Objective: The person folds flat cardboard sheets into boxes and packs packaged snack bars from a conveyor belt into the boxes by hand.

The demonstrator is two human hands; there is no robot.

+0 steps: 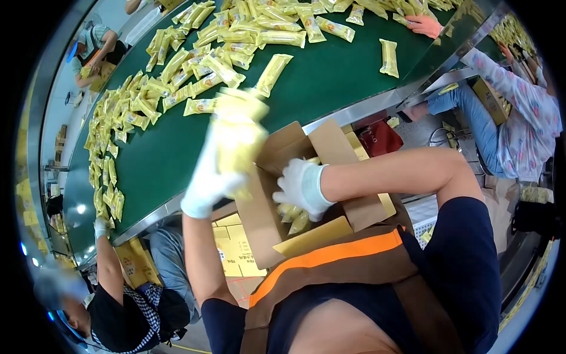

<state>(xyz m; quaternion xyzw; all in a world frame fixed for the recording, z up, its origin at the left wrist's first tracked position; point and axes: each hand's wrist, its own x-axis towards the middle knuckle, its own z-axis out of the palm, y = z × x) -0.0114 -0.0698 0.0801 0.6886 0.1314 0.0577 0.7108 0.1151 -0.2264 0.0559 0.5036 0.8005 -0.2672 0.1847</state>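
Note:
My left hand (209, 177), in a white glove with a pale blue cuff, is raised between the belt and the carton. It is closed round a bunch of yellow snack packets (239, 133), blurred by motion. My right hand (302, 186), gloved the same way, reaches down into an open cardboard carton (259, 218). Its fingers are apart and rest over yellow packets (299, 223) inside; the fingertips are partly hidden. The carton's flaps are folded outward, and it stands against the belt's edge in front of me.
A green conveyor belt (159, 171) curves around, with many loose yellow packets (236, 47) heaped on it. A metal rail (359, 115) edges it. Co-workers sit left (141, 312) and right (525, 124); a co-worker's orange-gloved hand (425, 26) touches packets. Printed yellow cartons (236, 248) stand below.

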